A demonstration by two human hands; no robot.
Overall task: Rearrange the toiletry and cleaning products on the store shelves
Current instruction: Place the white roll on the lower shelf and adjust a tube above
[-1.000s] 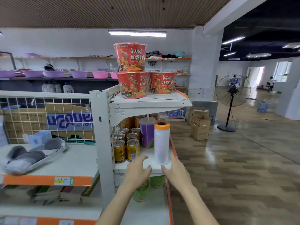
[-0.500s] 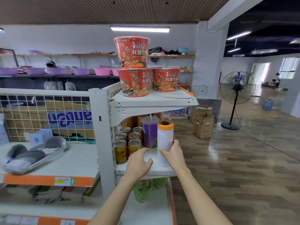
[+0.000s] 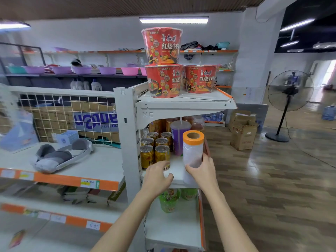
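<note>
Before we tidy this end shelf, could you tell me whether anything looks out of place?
Yes: a white plastic-film roll with an orange core, gripped by the right hand, stands among gold drink cans and a purple lidded cup, a non-food item among drinks.

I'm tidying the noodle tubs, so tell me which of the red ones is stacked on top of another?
The highest red tub: it sits on the left lower tub, while the right lower tub carries nothing.

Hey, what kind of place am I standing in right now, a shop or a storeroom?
Most likely a small shop or a mock store: metal shelving with orange price strips, stacked red instant noodle bowls, gold drink cans. The right hand grips a white roll with an orange end.
</note>
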